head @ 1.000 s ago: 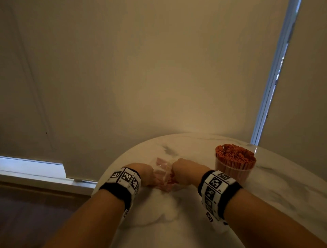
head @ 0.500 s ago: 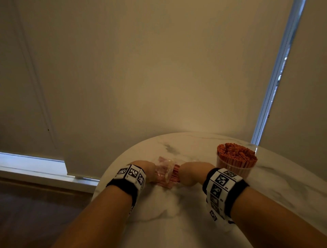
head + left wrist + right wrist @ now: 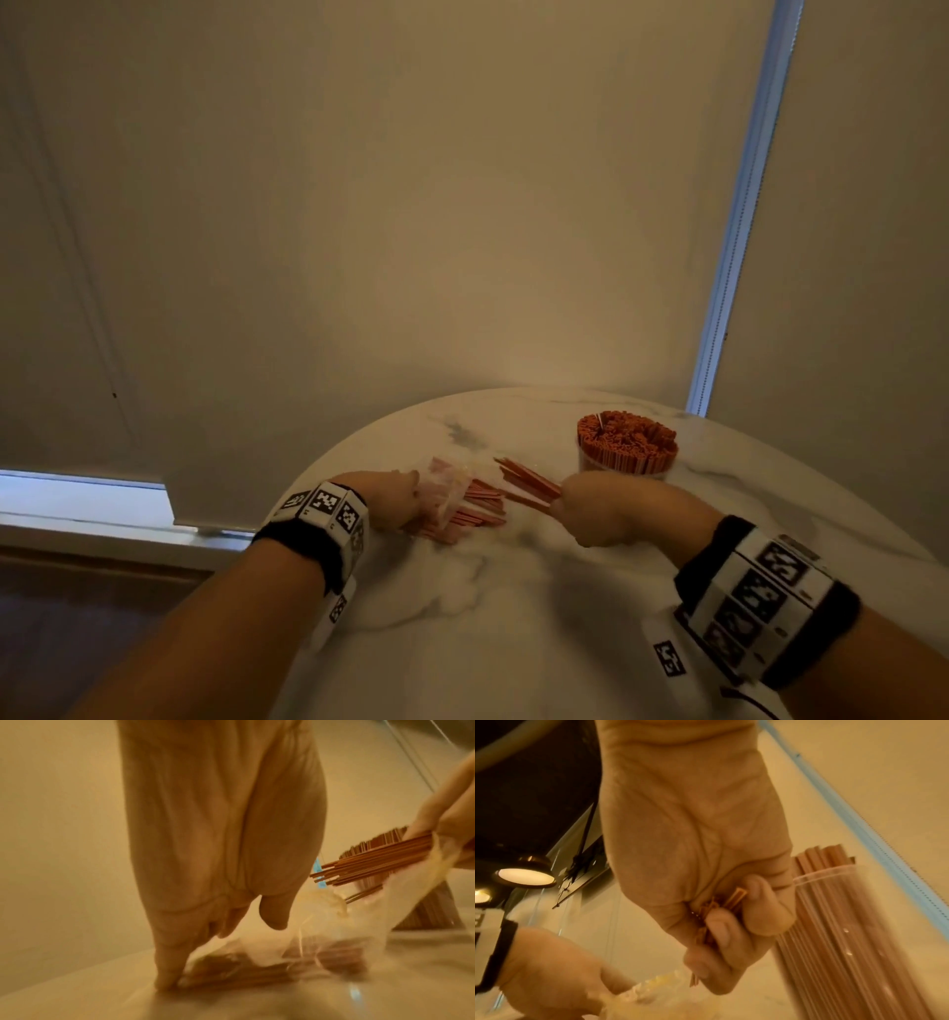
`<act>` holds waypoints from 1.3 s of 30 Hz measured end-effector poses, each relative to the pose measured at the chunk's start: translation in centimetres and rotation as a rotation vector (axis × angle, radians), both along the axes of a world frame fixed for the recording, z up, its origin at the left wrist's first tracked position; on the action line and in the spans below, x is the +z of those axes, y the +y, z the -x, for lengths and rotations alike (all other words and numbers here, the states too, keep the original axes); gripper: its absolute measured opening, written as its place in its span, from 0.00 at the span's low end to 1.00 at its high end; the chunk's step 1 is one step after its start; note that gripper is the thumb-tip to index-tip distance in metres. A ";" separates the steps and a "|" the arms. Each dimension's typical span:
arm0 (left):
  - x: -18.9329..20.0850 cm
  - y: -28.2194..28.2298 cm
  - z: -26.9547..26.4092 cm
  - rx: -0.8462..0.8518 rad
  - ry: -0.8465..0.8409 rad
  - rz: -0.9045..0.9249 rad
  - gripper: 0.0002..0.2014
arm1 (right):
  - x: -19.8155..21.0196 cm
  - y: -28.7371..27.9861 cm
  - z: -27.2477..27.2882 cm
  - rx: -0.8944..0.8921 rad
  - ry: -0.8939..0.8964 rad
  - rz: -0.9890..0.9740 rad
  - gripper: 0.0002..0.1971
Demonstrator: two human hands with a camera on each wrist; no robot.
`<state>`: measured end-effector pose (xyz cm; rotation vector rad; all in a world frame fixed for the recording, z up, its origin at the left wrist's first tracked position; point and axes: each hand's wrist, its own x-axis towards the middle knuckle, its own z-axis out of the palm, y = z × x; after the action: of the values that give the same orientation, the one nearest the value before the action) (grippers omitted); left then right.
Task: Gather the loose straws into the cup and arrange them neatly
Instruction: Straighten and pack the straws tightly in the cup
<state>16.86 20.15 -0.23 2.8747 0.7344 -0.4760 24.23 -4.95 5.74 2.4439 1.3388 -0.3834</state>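
Observation:
My left hand point(image 3: 395, 501) lies on a clear plastic bag point(image 3: 449, 488) of red-brown straws flat on the marble table. In the left wrist view its fingers point(image 3: 168, 977) point down and press the bag's end point(image 3: 257, 961) onto the table, with the thumb hanging free. My right hand point(image 3: 606, 509) grips a bundle of straws point(image 3: 529, 480), fist closed around their ends point(image 3: 721, 910), and holds it above the table to the right of the bag. A clear cup point(image 3: 626, 452) packed with upright straws stands behind the right hand.
The round marble table point(image 3: 488, 616) ends close behind the bag and the cup. A beige blind hangs just past its far edge, with a bright window strip point(image 3: 739, 216) at the right. A window sill point(image 3: 77, 498) lies to the left, below table level.
My right hand has pulled a bundle of straws out of the bag and moved right, toward the cup. The left hand has stayed on the bag, and straws now lie exposed at its open end.

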 end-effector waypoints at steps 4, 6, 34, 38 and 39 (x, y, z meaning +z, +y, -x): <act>2.9 -2.0 -0.4 -0.007 -0.437 0.041 0.26 | 0.8 -2.3 -0.7 -0.090 0.146 -0.327 0.14; 4.7 -4.2 -1.1 -0.014 -0.792 0.181 0.25 | 0.9 -2.6 -1.0 -0.123 0.152 -0.489 0.11; 7.0 -13.2 -9.9 0.041 -1.119 1.207 0.12 | 3.2 -2.4 -7.5 -0.231 -0.182 -0.715 0.13; 6.3 -12.8 -9.8 -0.131 -1.014 0.726 0.19 | 3.4 -2.6 -7.9 -0.246 -0.220 -0.719 0.16; 6.2 -12.6 -9.8 -0.172 -1.007 0.620 0.24 | 3.4 -2.7 -8.0 -0.248 -0.210 -0.721 0.19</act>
<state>26.67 7.52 5.98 2.1474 0.1142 0.6098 32.22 -7.63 9.16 3.1271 1.2255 0.3694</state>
